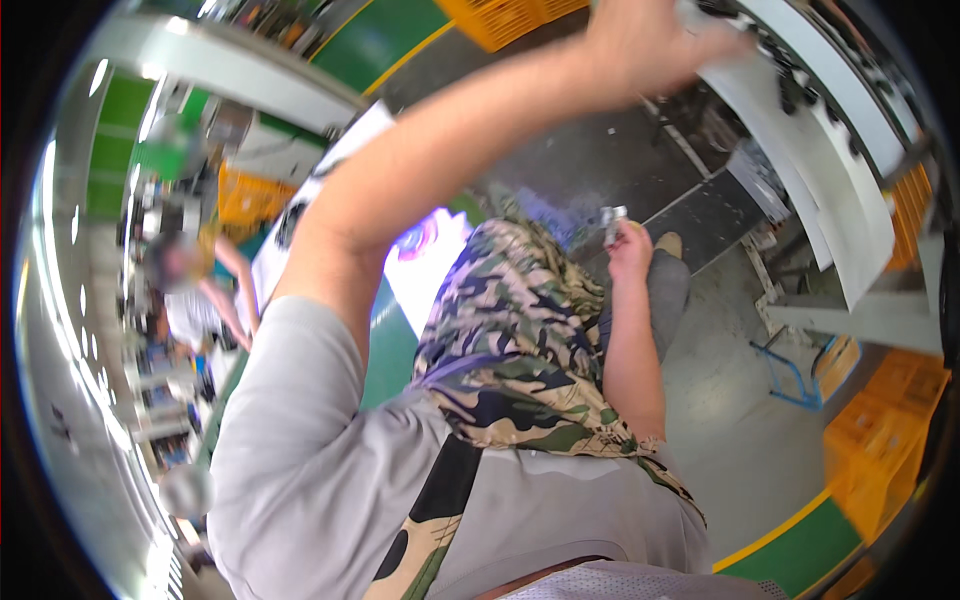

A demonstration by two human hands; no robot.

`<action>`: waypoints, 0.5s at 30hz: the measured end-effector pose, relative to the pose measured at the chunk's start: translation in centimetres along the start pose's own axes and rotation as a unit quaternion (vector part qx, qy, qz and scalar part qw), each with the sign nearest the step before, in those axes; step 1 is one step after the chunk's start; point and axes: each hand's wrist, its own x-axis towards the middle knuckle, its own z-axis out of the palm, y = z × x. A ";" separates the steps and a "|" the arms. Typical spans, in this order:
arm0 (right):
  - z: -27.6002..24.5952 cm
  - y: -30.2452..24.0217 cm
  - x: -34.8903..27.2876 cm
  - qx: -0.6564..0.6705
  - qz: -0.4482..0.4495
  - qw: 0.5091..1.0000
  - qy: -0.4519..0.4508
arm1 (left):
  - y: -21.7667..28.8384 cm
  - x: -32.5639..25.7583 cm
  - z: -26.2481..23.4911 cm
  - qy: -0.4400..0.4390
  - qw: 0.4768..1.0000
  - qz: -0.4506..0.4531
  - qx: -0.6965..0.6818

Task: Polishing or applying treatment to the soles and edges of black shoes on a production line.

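My left arm stretches across the upper part of the view, and my left hand [645,50] is raised near the edge of a white-covered bench [800,170]. Its fingers are smeared by motion, so their grip does not show. Several small black parts [790,85] lie on that bench just beyond it. Lower down, my right hand [630,248] hangs beside my leg, fingers closed round a small silvery piece [612,216] whose kind I cannot make out. A camouflage apron [520,340] covers my front.
Yellow-orange crates [870,440] stand at the lower right, near a blue-framed stool [815,370]. Another orange crate [495,20] is at the top. On the left, another person [205,290] works at a table. Bench legs [760,280] stand on the floor at right.
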 end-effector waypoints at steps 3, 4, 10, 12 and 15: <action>-0.3 0.0 0.8 -0.024 0.013 0.999 -0.023 | -5.5 -16.2 -4.0 0.117 0.982 0.138 0.054; -1.0 0.0 1.1 -0.028 0.031 0.999 -0.034 | -8.0 -21.7 -5.3 0.087 0.995 0.004 0.039; -1.0 0.9 0.8 -0.100 0.110 0.989 -0.026 | -24.0 -53.8 -14.3 0.231 0.838 -0.492 0.055; -0.5 0.9 0.6 -0.119 0.116 0.986 -0.012 | -26.0 -59.6 -17.0 0.206 0.772 -0.559 0.222; 1.9 1.2 0.2 -0.163 0.118 0.979 -0.032 | -29.1 -65.5 -20.0 0.268 0.703 -0.623 0.214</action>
